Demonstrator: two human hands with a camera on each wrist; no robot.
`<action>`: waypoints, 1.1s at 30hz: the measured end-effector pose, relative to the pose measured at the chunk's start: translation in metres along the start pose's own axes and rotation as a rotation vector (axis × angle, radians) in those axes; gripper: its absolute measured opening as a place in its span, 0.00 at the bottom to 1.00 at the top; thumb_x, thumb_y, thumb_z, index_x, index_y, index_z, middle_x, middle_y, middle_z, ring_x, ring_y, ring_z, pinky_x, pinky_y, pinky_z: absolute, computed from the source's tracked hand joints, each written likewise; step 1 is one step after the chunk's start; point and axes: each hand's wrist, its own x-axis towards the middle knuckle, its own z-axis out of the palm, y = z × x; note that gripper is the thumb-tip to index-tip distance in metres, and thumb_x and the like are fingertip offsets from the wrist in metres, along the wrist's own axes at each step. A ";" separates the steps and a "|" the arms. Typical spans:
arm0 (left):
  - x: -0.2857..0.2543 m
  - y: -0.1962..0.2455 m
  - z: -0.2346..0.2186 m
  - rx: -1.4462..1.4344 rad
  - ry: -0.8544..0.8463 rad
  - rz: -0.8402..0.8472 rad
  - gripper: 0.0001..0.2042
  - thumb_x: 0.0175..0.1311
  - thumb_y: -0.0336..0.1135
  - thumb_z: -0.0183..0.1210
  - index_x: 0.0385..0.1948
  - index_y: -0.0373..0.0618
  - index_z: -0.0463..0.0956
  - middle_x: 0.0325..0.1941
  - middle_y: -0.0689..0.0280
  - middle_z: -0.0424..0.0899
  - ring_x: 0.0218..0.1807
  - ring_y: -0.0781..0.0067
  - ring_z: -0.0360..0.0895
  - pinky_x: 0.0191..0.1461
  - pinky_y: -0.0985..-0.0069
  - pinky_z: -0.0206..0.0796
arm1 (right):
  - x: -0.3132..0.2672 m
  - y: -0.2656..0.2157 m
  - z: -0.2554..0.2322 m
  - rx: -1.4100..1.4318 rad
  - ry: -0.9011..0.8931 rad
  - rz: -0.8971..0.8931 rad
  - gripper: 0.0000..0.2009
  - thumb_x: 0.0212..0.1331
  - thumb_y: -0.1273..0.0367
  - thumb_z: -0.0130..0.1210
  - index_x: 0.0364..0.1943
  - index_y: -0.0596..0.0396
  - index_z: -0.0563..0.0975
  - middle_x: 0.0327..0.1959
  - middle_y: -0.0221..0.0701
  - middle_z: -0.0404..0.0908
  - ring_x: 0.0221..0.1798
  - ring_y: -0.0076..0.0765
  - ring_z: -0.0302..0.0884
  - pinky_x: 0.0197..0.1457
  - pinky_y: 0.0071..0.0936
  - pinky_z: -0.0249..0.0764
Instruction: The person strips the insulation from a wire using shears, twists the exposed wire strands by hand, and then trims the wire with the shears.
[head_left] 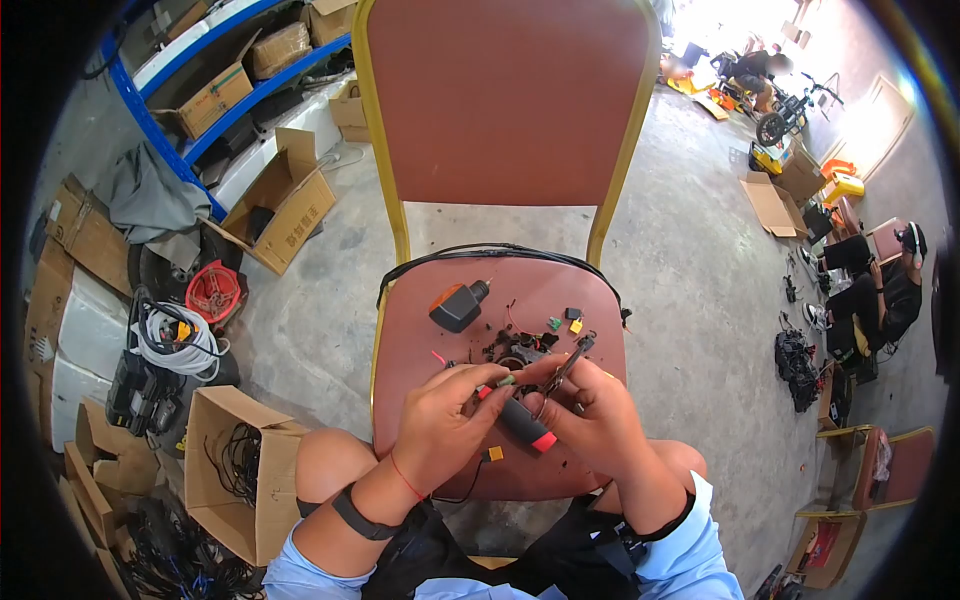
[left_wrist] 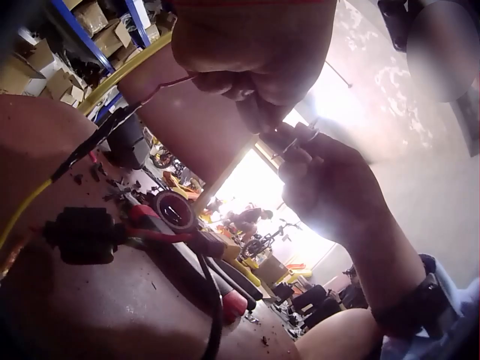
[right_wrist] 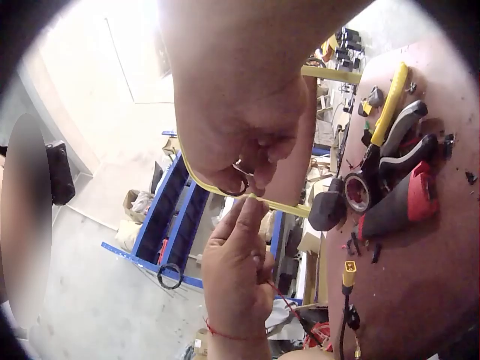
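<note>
My left hand [head_left: 450, 410] pinches a thin red wire [left_wrist: 161, 90] between thumb and fingers; the wire runs into a dark sleeved lead in the left wrist view. Close beside it, my right hand [head_left: 600, 415] has its fingers curled round small metal scissors [head_left: 567, 366], whose dark ring handle [right_wrist: 244, 186] shows in the right wrist view. The fingertips of both hands nearly meet above the seat, and the wire's end is hidden among them. Below lie a black and red tool [right_wrist: 401, 204], a tape roll [right_wrist: 358, 191] and a yellow connector [right_wrist: 349, 268] on a black lead.
The brown chair seat [head_left: 410, 370] also bears a black and orange tool [head_left: 460, 306], small yellow and green parts and dark scraps. Open cardboard boxes [head_left: 235, 470] and blue shelving [head_left: 160, 130] stand at the left. A seated person [head_left: 890, 290] is at the right.
</note>
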 end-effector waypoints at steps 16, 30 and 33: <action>0.001 0.007 0.006 0.164 0.075 0.144 0.07 0.61 0.27 0.68 0.41 0.41 0.87 0.37 0.57 0.89 0.37 0.60 0.87 0.41 0.71 0.78 | -0.001 -0.005 0.000 -0.049 -0.072 0.097 0.13 0.69 0.76 0.59 0.56 0.60 0.76 0.46 0.30 0.84 0.50 0.20 0.82 0.51 0.22 0.78; -0.005 0.007 0.005 0.186 0.038 0.046 0.08 0.61 0.32 0.70 0.40 0.44 0.86 0.36 0.61 0.87 0.30 0.66 0.84 0.34 0.74 0.75 | -0.004 0.008 0.006 0.153 -0.007 0.002 0.13 0.70 0.70 0.61 0.53 0.60 0.76 0.45 0.32 0.85 0.47 0.22 0.82 0.50 0.25 0.79; -0.006 0.013 0.005 0.186 0.006 -0.029 0.09 0.60 0.32 0.70 0.41 0.44 0.86 0.36 0.61 0.87 0.30 0.67 0.84 0.34 0.74 0.74 | 0.002 0.009 0.004 0.290 -0.010 0.054 0.14 0.71 0.70 0.61 0.54 0.62 0.75 0.48 0.32 0.83 0.50 0.23 0.82 0.53 0.26 0.80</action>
